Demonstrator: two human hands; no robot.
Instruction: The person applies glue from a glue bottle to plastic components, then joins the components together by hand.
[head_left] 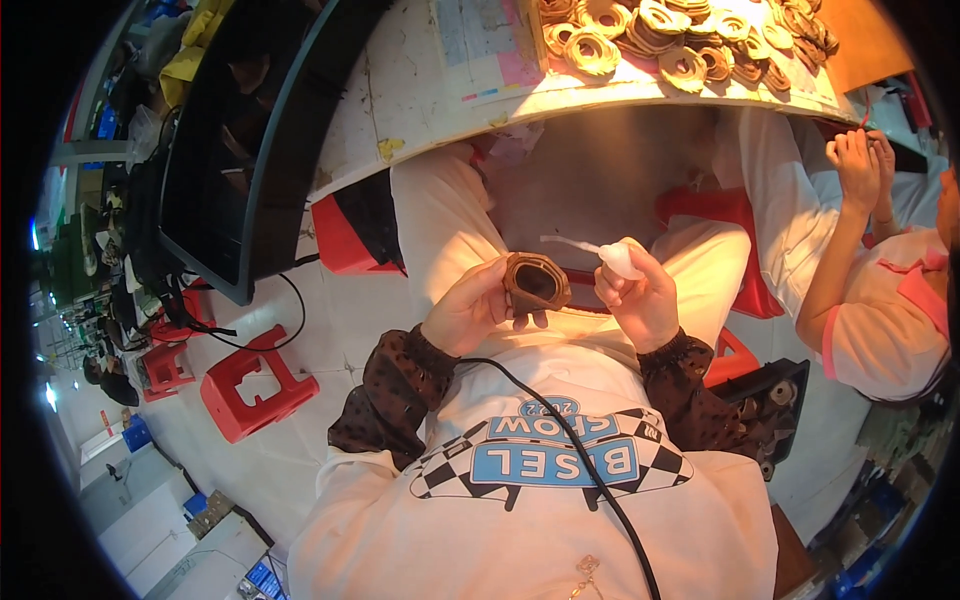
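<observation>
Over my lap, my left hand [472,308] grips a brown eight-sided ring [523,262] with a dark opening, its fingers curled round the outer side. Facing it, my right hand [642,300] is closed on a small white squeeze bottle [622,261]. The bottle's long thin nozzle [570,242] points left toward the ring, and its tip is apart from the ring. What material the ring is made of I cannot tell.
Several similar brown rings [592,52] lie piled on the lit table [420,120]. A large black tray [255,170] stands at left. Red stools [262,385] are on the floor. At right another person's hands [860,170] work close by. A black cable [560,425] crosses my shirt.
</observation>
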